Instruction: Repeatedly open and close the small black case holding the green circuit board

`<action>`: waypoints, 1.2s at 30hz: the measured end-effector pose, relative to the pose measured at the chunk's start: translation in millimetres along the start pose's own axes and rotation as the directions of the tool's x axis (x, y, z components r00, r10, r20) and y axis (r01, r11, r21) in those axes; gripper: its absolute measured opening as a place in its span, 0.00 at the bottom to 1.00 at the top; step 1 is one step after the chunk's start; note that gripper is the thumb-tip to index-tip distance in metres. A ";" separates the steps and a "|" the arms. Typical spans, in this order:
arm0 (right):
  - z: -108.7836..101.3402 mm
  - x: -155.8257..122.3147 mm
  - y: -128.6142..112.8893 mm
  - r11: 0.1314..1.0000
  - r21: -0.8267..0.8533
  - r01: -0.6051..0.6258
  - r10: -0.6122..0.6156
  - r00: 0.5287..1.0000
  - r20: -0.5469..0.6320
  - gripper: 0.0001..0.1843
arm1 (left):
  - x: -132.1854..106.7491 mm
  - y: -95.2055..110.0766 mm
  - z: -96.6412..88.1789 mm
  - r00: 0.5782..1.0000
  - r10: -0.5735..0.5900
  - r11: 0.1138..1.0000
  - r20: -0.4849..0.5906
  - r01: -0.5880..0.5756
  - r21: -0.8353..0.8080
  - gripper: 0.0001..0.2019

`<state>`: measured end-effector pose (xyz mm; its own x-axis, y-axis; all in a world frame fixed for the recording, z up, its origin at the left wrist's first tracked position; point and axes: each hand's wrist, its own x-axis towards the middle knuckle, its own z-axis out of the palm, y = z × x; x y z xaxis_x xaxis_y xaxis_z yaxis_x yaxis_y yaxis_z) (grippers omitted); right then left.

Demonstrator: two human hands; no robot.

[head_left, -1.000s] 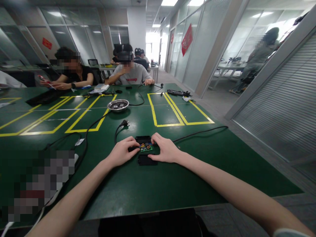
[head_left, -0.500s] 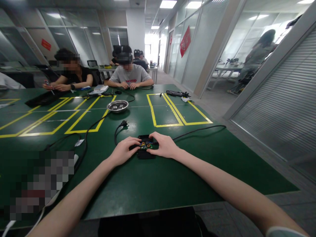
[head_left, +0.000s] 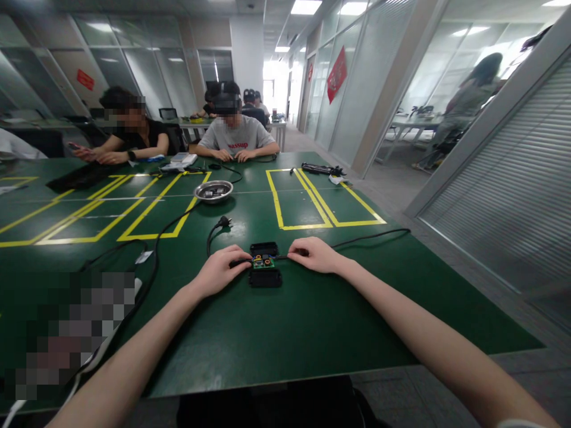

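Note:
A small green circuit board (head_left: 263, 261) with orange parts lies between two black case halves (head_left: 264, 277) on the green table (head_left: 285, 333). My left hand (head_left: 220, 273) rests just left of the board, fingers curled and pinched on the black cable end that enters it. My right hand (head_left: 314, 254) lies to the right of the board, fingers closed on the other black cable (head_left: 370, 238), which runs off to the right. A black plug (head_left: 224, 223) lies beyond the board.
A metal dish (head_left: 213, 190) with small parts stands farther back among yellow tape lines (head_left: 303, 224). Two people sit at the far edge, working with their hands. Black cables (head_left: 151, 261) trail on the left. The table's right edge drops to the floor.
My right hand has slid off the board to the right along the cable. The case half in front of the board now shows fully. My left hand stays put.

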<state>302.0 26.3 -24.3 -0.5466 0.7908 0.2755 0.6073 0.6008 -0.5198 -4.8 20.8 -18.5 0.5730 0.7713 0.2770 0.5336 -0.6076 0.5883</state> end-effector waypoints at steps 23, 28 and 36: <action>-11.5 -4.1 -8.6 0.838 0.497 -0.226 0.097 0.957 0.273 0.15 | -5.2 14.6 -13.3 0.941 -0.197 0.890 0.273 0.289 -0.353 0.12; -11.6 -4.5 -7.7 0.903 0.391 -0.176 0.096 0.971 0.217 0.14 | -5.5 15.6 -10.5 0.979 -0.143 0.956 0.145 0.174 -0.237 0.11; 0.0 -5.0 -12.4 0.962 0.275 0.011 -0.044 0.993 0.112 0.08 | -6.2 14.7 -13.2 0.982 -0.060 0.989 0.177 0.082 -0.121 0.10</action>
<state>297.2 15.0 -19.2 -0.6340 0.7455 0.2055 0.4193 0.5547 -0.7187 -8.7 9.5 -1.5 0.6411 0.7606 0.1025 0.4997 -0.5151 0.6964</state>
